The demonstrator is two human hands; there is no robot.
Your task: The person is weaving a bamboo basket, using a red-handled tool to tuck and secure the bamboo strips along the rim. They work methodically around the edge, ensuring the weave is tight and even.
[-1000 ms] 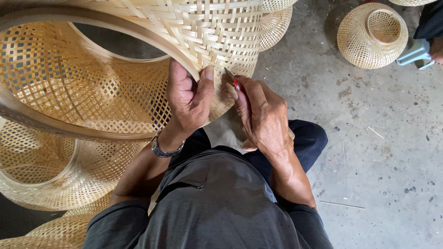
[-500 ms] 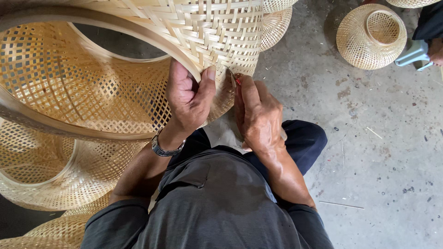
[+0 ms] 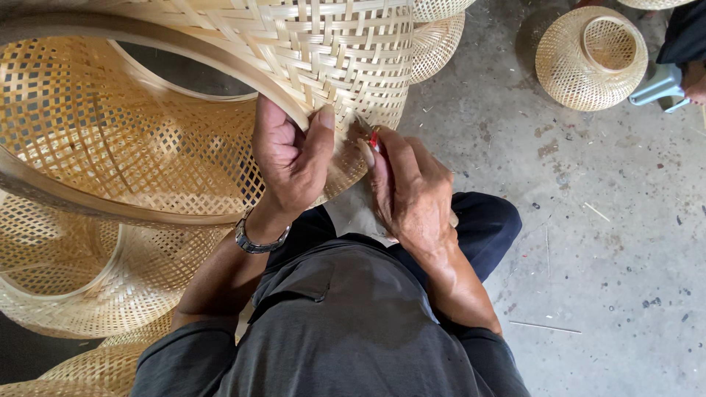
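Observation:
A large woven bamboo basket [image 3: 220,81] with a wide open rim lies tilted in front of me. My left hand [image 3: 290,158] grips its rim, thumb pressed on the weave near the lower edge. A metal watch [image 3: 259,241] circles that wrist. Just to the right, my right hand [image 3: 408,187] is closed around a small tool with a red part [image 3: 373,140], its tip touching the basket's woven edge. Most of the tool is hidden inside the fist.
More woven baskets lie at the lower left [image 3: 88,294] and behind the big one [image 3: 437,44]. A round bamboo basket [image 3: 592,55] stands on the concrete floor [image 3: 610,242] at the top right, next to another person's hand [image 3: 695,77] and a pale blue object [image 3: 657,87].
My right hand has shifted slightly up and left along the basket's edge with the tool. The left hand keeps its grip on the rim.

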